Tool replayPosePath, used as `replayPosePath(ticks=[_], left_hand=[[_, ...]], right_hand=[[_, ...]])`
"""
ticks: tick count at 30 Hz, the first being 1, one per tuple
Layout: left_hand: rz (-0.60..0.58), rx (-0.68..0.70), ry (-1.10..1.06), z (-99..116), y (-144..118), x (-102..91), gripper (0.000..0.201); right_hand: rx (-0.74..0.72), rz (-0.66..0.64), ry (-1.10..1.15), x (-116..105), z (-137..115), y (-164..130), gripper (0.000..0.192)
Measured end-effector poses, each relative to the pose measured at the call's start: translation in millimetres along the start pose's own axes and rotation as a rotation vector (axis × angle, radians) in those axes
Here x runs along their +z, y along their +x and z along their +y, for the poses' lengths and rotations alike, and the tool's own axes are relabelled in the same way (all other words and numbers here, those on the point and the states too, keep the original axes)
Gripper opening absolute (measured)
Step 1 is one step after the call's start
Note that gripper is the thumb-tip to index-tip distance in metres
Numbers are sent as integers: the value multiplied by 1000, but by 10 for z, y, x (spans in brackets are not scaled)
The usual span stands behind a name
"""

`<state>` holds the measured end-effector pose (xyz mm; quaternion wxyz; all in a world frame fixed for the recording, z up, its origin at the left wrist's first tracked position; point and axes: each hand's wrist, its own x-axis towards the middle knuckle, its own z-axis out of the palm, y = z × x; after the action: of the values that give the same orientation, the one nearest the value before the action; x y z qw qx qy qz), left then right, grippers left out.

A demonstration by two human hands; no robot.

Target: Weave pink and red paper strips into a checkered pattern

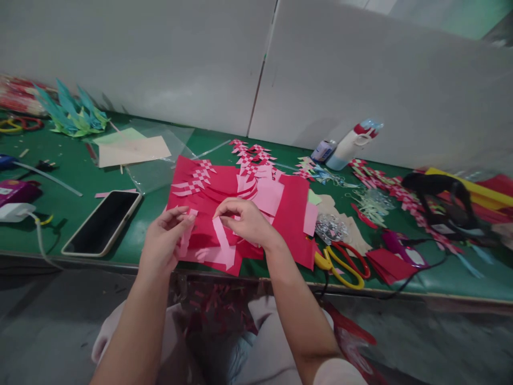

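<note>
My left hand [164,240] pinches the end of a pink paper strip [187,235] over a pile of red paper sheets [294,206]. My right hand [244,220] hovers beside it, fingers curled onto another pink paper strip [221,238] that hangs down toward the table's front edge. Woven red-and-pink paper pieces [197,179] lie on the red sheets just beyond my hands. More pink paper pieces [267,195] are stacked behind my right hand.
A phone [102,222] lies face up to the left on the green table [72,176]. Yellow-and-red scissors [340,262] rest to the right. A white bottle [350,144], further woven pieces [250,152], teal paper shapes [74,115], cream paper [132,149] and a black tool [436,184] crowd the back.
</note>
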<state>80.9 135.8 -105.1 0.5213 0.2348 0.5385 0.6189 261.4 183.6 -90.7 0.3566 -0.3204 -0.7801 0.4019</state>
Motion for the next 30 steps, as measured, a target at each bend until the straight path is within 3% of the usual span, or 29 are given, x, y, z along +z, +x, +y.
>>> replayPosePath(ticks=[5, 11, 20, 30], left_hand=[[10, -76, 0, 24, -22, 18, 44], [-18, -27, 24, -25, -8, 13, 38], [-63, 19, -21, -84, 2, 27, 37], [-100, 37, 111, -146, 56, -60, 34]], right_hand=[[4, -23, 10, -29, 25, -17, 10], [-25, -16, -45, -107, -29, -22, 10], [41, -19, -112, 168, -65, 57, 9], [13, -47, -62, 155, -27, 44, 9]])
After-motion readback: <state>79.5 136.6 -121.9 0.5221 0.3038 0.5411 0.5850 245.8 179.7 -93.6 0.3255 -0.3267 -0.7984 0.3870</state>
